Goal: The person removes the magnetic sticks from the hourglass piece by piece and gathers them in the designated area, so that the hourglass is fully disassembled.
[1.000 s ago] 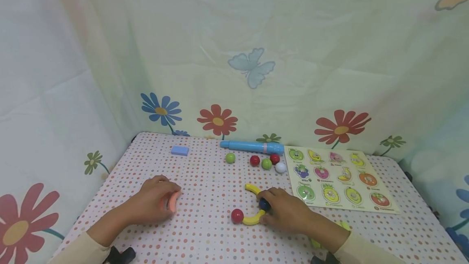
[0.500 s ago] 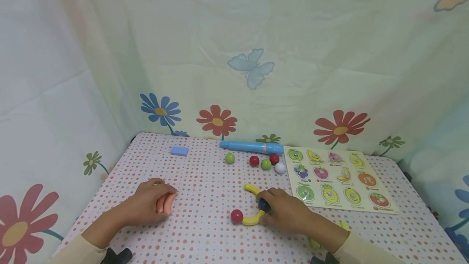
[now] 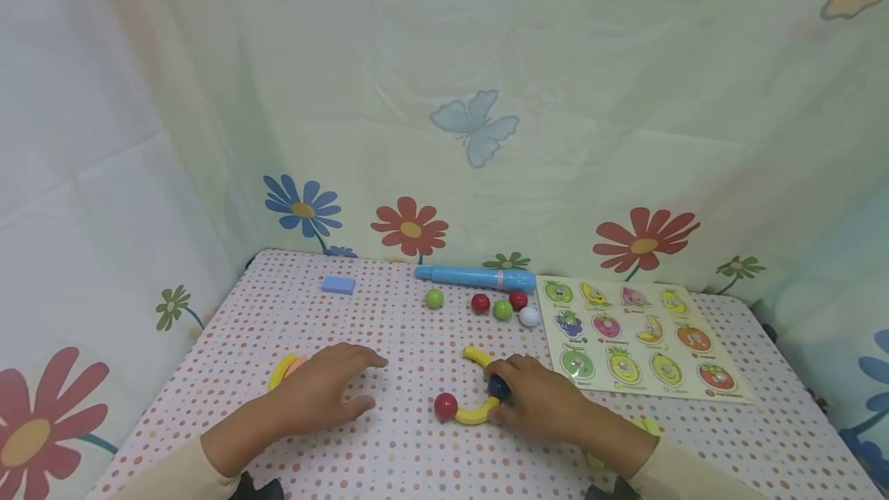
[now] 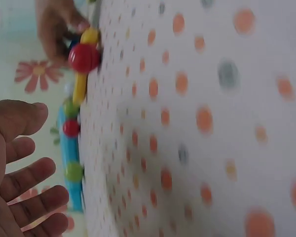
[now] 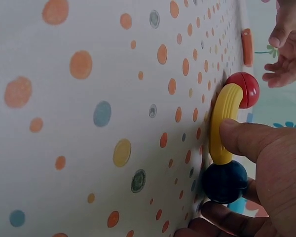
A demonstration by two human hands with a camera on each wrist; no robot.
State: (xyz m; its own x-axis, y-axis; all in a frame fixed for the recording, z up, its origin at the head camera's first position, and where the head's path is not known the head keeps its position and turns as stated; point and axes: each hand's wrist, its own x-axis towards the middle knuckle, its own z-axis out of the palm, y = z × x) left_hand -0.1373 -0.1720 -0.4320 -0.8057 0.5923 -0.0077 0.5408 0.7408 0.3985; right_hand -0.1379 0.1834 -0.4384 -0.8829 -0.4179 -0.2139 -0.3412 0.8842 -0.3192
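Observation:
My right hand [image 3: 538, 398] grips a toy of curved yellow rods [image 3: 475, 414] joined at a dark blue ball [image 5: 224, 181], with a red ball [image 3: 446, 407] on one end. In the right wrist view the thumb presses the yellow rod [image 5: 218, 129] while fingers curl by the blue ball. My left hand [image 3: 316, 393] is spread to the left of this toy, holding nothing. Behind its knuckles a yellow curved piece [image 3: 281, 371] and an orange piece [image 3: 298, 365] lie on the table, partly hidden by the hand.
At the back lie a blue microphone-shaped toy [image 3: 475, 278], a blue block [image 3: 338, 285], a green ball [image 3: 434, 298], several other balls and a fruit-picture board [image 3: 637, 338]. Yellow-green pieces [image 3: 646, 426] show beside the right forearm. A printed curtain [image 3: 556, 137] borders the table.
The left hand has let go of the orange piece, leaving it on the table at left, and has moved right with fingers spread. My right hand and its toy have stayed in place.

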